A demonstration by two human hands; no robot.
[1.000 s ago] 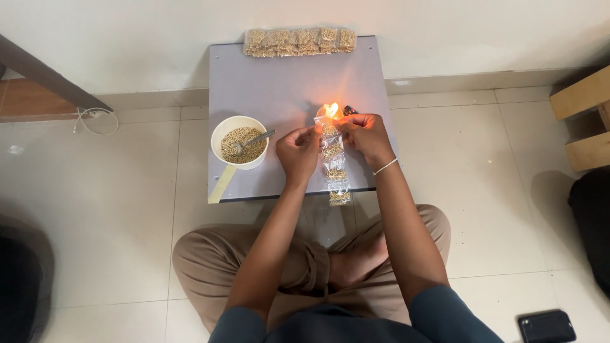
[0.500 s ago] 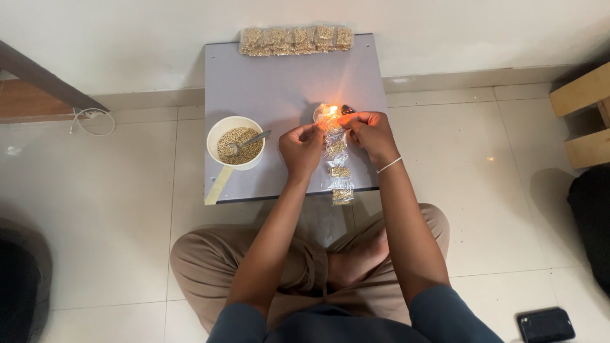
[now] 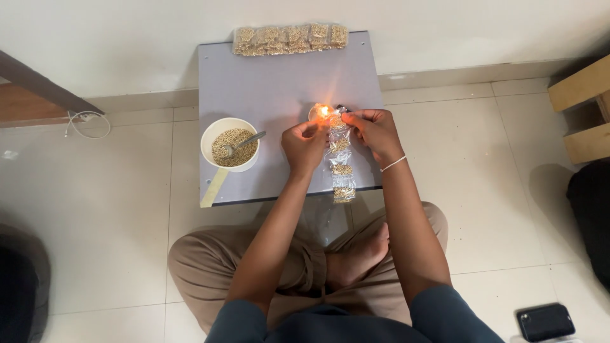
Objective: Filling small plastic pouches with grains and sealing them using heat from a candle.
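Note:
I sit cross-legged at a low grey table [image 3: 273, 82]. Both hands hold the top of a clear plastic strip of small grain-filled pouches [image 3: 341, 166], which hangs down over the table's front edge. My left hand [image 3: 304, 145] pinches its left side, my right hand [image 3: 375, 132] its right side. The strip's upper end is right beside the flame of a small lit candle [image 3: 321, 112]. A white bowl of grain [image 3: 231, 143] with a metal spoon [image 3: 244, 141] stands left of my hands.
A row of filled pouches [image 3: 291, 38] lies along the table's far edge by the wall. A yellowish strip [image 3: 215, 187] sticks out under the bowl. A dark phone [image 3: 545, 321] lies on the tiled floor at right. Wooden furniture [image 3: 588, 105] stands far right.
My hands and the pouch strip have shifted slightly along the candle flame; the flame looks smaller and partly hidden by my fingers now.

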